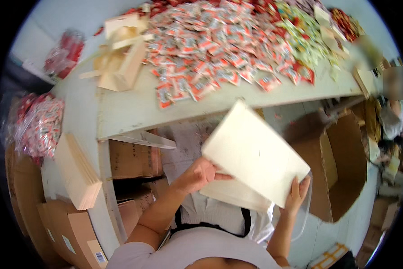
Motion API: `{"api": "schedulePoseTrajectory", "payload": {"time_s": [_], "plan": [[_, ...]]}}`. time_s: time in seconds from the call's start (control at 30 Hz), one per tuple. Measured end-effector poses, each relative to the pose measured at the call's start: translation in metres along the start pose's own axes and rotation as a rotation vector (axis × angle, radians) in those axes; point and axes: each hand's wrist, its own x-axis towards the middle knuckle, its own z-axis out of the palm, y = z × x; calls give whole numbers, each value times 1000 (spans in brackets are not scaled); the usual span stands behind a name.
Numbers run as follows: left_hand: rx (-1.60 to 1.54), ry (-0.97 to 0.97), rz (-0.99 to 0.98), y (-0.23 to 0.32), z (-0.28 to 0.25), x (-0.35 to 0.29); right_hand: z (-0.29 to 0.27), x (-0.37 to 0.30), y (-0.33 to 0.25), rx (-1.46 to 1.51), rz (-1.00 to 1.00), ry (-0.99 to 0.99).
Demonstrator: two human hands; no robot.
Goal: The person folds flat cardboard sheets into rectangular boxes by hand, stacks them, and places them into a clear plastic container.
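A flat, cream-coloured paperboard piece (257,152) is held tilted in front of my body, beyond the near edge of the table. My right hand (295,195) grips its lower right corner, thumb on the face and fingers round the edge. At its lower left edge my left hand (199,175) is closed, one finger or thumb pointing right along the edge. A second cream panel (237,193) shows below it; whether the two are joined I cannot tell. A thin pale loop (308,206) hangs by my right hand.
The table (125,112) bears a large heap of red-and-white packets (210,45), green packets (316,42) and opened cream cartons (125,67). At left are a stack of flat cream pieces (78,175) and a plastic bag of packets (42,125). An open cardboard box (340,166) stands at right.
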Motion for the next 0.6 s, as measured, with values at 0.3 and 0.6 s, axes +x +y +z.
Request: {"api": "schedulePoseTrajectory", "payload": {"time_s": [0.3,0.6], "plan": [[378,249,-38,-32,26,22,39,-19,-19,542,96,-615],[725,144,-43,-46,26,20,59,-19,-5,208,141,-264]]}}
